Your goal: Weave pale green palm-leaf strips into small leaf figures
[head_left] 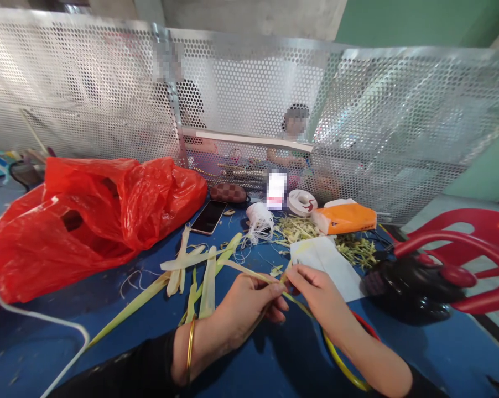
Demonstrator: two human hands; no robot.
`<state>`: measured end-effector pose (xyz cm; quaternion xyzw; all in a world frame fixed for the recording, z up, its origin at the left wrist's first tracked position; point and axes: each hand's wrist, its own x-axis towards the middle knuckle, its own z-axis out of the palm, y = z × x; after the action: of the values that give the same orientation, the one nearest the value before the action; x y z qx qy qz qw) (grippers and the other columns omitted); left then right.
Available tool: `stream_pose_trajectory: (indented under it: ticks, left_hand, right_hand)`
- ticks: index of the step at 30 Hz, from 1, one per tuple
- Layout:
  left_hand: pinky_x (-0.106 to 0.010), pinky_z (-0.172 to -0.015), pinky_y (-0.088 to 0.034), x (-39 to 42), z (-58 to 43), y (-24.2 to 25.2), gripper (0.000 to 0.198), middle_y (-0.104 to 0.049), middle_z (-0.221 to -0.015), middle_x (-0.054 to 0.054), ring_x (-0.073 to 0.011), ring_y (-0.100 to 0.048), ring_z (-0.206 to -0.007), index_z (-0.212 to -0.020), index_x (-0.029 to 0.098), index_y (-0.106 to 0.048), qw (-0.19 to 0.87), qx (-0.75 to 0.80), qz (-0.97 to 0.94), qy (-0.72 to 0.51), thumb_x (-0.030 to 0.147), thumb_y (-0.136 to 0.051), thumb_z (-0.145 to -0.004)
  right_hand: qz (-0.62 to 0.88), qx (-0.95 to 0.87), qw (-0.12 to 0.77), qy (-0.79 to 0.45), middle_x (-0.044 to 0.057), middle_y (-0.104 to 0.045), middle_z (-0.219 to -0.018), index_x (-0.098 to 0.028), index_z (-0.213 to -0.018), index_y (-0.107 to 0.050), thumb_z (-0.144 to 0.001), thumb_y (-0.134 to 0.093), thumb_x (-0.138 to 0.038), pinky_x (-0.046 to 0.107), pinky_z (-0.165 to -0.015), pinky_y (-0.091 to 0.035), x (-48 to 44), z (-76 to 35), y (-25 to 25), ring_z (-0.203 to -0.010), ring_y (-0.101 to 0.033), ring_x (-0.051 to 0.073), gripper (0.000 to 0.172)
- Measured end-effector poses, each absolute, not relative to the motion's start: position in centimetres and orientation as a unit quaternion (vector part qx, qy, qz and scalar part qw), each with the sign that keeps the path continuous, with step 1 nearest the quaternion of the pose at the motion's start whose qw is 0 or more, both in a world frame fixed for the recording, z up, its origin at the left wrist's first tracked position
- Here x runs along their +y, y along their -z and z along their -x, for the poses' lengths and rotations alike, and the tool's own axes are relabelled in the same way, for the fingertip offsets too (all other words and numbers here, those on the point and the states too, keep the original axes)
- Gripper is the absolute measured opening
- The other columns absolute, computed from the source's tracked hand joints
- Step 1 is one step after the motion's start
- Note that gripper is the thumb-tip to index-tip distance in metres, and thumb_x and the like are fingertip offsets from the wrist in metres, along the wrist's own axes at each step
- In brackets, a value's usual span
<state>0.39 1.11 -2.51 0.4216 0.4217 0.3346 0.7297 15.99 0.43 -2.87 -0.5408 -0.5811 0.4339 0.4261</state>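
A long pale strip of corn husk (249, 270) runs between my two hands over the blue table. My left hand (247, 304), with a gold bangle at the wrist, is closed with thumb and fingers pinched on this strip. Close beside it, the fingertips of my right hand (313, 284) pinch a thin end of husk. Under my right forearm curves a yellow and red ring (336, 359), partly hidden by the arm. Loose husk leaves (208, 282) lie to the left of my hands, and a white paper sheet (322, 260) lies just beyond the right one.
A red plastic bag (108, 215) fills the left side. Behind are a phone (208, 217), white thread (260, 221), a tape roll (302, 202), dried scraps (299, 228) and an orange packet (349, 217). A black pot with red handle (415, 287) stands right. A perforated metal screen (249, 83) bounds the back.
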Motion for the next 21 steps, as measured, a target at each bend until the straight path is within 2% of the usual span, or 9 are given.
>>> stream_pose_trajectory:
  ticks: [3,6,12,14,17,19,21]
  left_hand:
    - [-0.026,-0.056,-0.045,1.5,0.0,2.1,0.041,-0.066,-0.065,-0.006,-0.0121,-0.059,-0.051,-0.072,0.011,-0.068,0.722,0.437,-0.421,-0.333,0.052,-0.063,-0.075]
    - [-0.026,-0.057,-0.045,1.7,0.2,2.0,0.048,-0.066,-0.068,-0.007,-0.0132,-0.061,-0.053,-0.068,0.011,-0.066,0.718,0.442,-0.425,-0.33,0.056,-0.055,-0.079]
    - [-0.023,-0.053,-0.043,1.5,-0.2,2.5,0.022,-0.061,-0.059,-0.001,-0.0098,-0.056,-0.048,-0.067,0.012,-0.067,0.701,0.446,-0.443,-0.338,0.034,-0.068,-0.07]
    - [-0.024,-0.053,-0.044,1.4,-0.3,2.5,0.019,-0.06,-0.056,0.0,-0.0096,-0.054,-0.047,-0.069,0.013,-0.068,0.701,0.452,-0.437,-0.337,0.031,-0.068,-0.069]
    - [-0.023,-0.051,-0.044,0.9,-0.3,2.6,0.019,-0.061,-0.055,0.0,-0.0086,-0.053,-0.044,-0.068,0.012,-0.069,0.712,0.439,-0.456,-0.302,0.031,-0.069,-0.068]
    - [-0.023,-0.051,-0.045,0.6,-0.4,2.6,0.019,-0.062,-0.054,-0.001,-0.0085,-0.053,-0.044,-0.063,0.012,-0.068,0.721,0.429,-0.478,-0.26,0.031,-0.069,-0.066]
    - [-0.024,-0.052,-0.046,0.3,-0.5,2.8,0.018,-0.062,-0.052,-0.001,-0.0091,-0.055,-0.044,-0.058,0.012,-0.066,0.728,0.43,-0.484,-0.225,0.029,-0.07,-0.063]
  right_hand:
    - [0.508,-0.633,0.363,-0.459,0.0,-0.061,-0.067,-0.018,-0.071,-0.061,-0.089,-0.049,-0.047,0.027,-0.062,-0.044,0.7,-16.9,2.1,-0.067,-0.056,0.017,0.036]
    - [0.508,-0.694,0.293,-0.416,0.0,-0.062,-0.067,-0.018,-0.073,-0.061,-0.09,-0.05,-0.041,0.028,-0.062,-0.044,0.7,-17.5,1.6,-0.066,-0.057,0.017,0.031]
    - [0.512,-0.746,0.235,-0.355,-0.002,-0.057,-0.056,-0.019,-0.06,-0.056,-0.087,-0.057,-0.028,0.025,-0.053,-0.039,0.1,-17.5,1.0,-0.057,-0.053,0.015,0.029]
    - [0.507,-0.762,0.247,-0.318,-0.002,-0.057,-0.059,-0.019,-0.062,-0.057,-0.088,-0.055,-0.027,0.026,-0.054,-0.04,-0.1,-17.5,0.6,-0.059,-0.054,0.015,0.027]
    - [0.5,-0.766,0.322,-0.243,0.001,-0.06,-0.074,-0.02,-0.077,-0.062,-0.087,-0.055,-0.023,0.028,-0.064,-0.043,-0.3,-17.2,0.3,-0.071,-0.057,0.017,0.013]
    - [0.485,-0.763,0.341,-0.258,0.001,-0.06,-0.08,-0.02,-0.082,-0.064,-0.084,-0.059,-0.019,0.028,-0.067,-0.044,-0.4,-16.8,0.4,-0.075,-0.057,0.017,0.005]
    - [0.477,-0.757,0.328,-0.303,0.0,-0.057,-0.078,-0.02,-0.077,-0.062,-0.08,-0.062,-0.015,0.026,-0.066,-0.044,-0.5,-16.4,0.6,-0.073,-0.056,0.015,0.006]
